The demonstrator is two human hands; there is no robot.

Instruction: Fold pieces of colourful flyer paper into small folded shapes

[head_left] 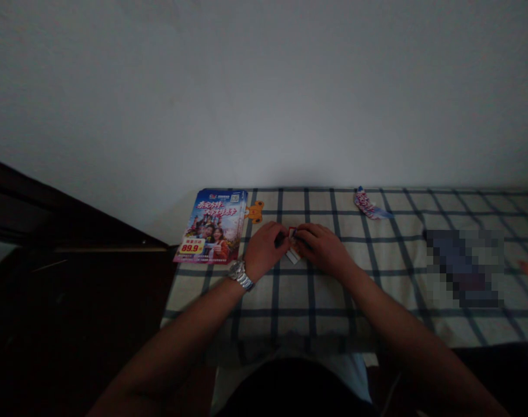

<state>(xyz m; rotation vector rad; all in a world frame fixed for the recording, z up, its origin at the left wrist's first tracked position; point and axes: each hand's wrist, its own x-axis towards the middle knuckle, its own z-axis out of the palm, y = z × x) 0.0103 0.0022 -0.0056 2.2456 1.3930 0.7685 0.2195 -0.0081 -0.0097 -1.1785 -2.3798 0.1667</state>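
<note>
Between the fingertips of both hands is a small folded paper (293,256), with white and reddish parts showing. My left hand (264,249), with a metal watch (241,275) at its wrist, pinches the paper's left side. On the other side, my right hand (325,249) has its fingers bent over the paper and closed on it. The fingers cover much of the paper, so its full shape cannot be made out. Left of my left hand lies a stack of colourful printed flyers (214,226).
A checked cloth (320,301) covers the table, which meets a plain wall (290,104). A twisted piece of printed paper (368,205) lies at the back right. Further right is a pixelated dark object (461,269). An orange bear print (255,212) shows beside the flyers.
</note>
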